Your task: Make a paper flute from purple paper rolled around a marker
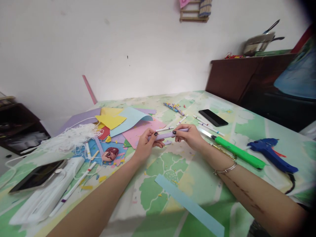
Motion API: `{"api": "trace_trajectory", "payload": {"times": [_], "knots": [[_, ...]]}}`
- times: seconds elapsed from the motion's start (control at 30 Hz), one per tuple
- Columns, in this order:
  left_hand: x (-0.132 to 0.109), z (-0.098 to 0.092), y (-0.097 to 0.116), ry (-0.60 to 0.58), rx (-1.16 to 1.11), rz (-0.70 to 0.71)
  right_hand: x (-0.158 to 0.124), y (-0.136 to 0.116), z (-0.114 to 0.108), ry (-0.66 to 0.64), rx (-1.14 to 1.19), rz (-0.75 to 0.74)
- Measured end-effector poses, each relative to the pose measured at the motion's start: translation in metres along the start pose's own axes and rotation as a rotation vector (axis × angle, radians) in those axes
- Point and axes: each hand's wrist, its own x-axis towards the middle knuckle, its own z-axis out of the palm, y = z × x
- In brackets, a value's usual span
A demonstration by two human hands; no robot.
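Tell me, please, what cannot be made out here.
Head view:
Purple paper: partly covered by the left hand and right hand.
Wall rack: top cut off by the upper edge.
Light blue strip: near end cut off by the lower edge.
White pens: any lettering too small to read.

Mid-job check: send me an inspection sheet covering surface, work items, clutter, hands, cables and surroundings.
Surface: green-and-white patterned tablecloth, strewn with small scraps.
Job's things: lilac paper strip, held; light-blue strip lying toward the near edge.
Clutter: coloured paper sheets, tangled white string, markers, black phone, green utility knife with blade showing.
Hands: left hand and right hand both grip the lilac paper strip.
Cables: black cord on the blue glue gun; others among the string cannot be told.
Surroundings: white wall behind; dark cabinet at right.
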Motion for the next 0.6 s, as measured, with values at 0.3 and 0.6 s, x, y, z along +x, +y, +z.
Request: {"api": "trace_trajectory", "payload": {"times": [0.3,0.6], "knots": [[-0.001,0.002,0.0027,0.031,0.105,0.01,0.0014,0.0037,0.0036,0.051,0.112,0.036],[0.0014,0.0024,-0.0025,0.184,-0.074,-0.053,-0.0017,0.0008,0.0083,0.071,0.113,0.033]]}}
